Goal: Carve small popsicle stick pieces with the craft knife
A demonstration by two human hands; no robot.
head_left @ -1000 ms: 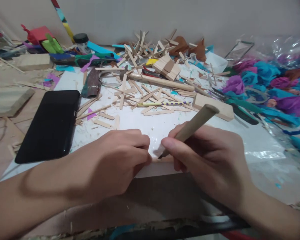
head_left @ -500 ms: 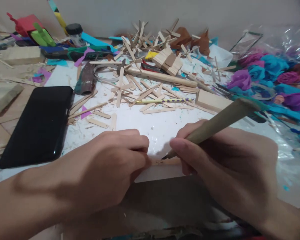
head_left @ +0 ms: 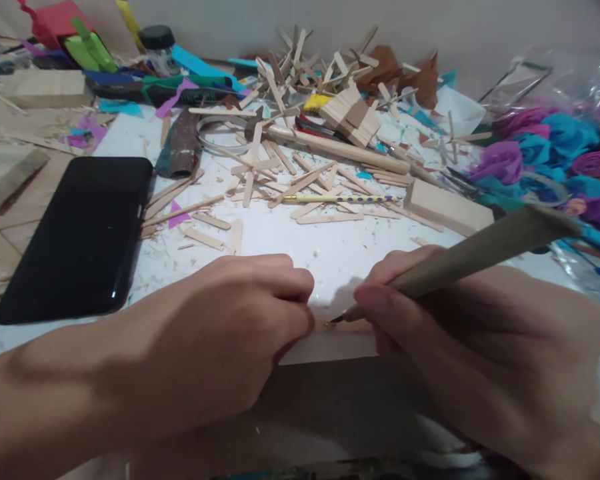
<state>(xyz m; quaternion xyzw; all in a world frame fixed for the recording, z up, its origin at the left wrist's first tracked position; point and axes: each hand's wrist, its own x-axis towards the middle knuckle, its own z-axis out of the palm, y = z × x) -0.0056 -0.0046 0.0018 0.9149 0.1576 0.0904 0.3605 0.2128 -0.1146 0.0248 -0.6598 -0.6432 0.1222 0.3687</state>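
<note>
My right hand (head_left: pixel 460 340) is closed round the thick wooden handle of a carving knife (head_left: pixel 480 253), gripped like a pen. Its small dark point meets a flat wooden craft stick (head_left: pixel 357 325) lying near the front edge of the white work surface (head_left: pixel 325 347). A tiny curled shaving (head_left: pixel 329 325) sits at the point. My left hand (head_left: pixel 240 327), fingers curled, presses on the left part of the stick and hides it. My right fingers cover the stick's other end.
A black phone (head_left: pixel 77 240) lies at left. Behind my hands are loose craft sticks (head_left: pixel 330 218), a pencil (head_left: pixel 340 199), a hammer (head_left: pixel 335 147) and a wood block (head_left: pixel 447 205). Coloured paper flowers (head_left: pixel 550 143) and clear plastic crowd the right. Wood pieces (head_left: pixel 45 88) stand far left.
The knife's handle has tipped lower and further right, with my right hand turning outward; its point stays on the stick. The whole view has shifted slightly. My left hand keeps its hold.
</note>
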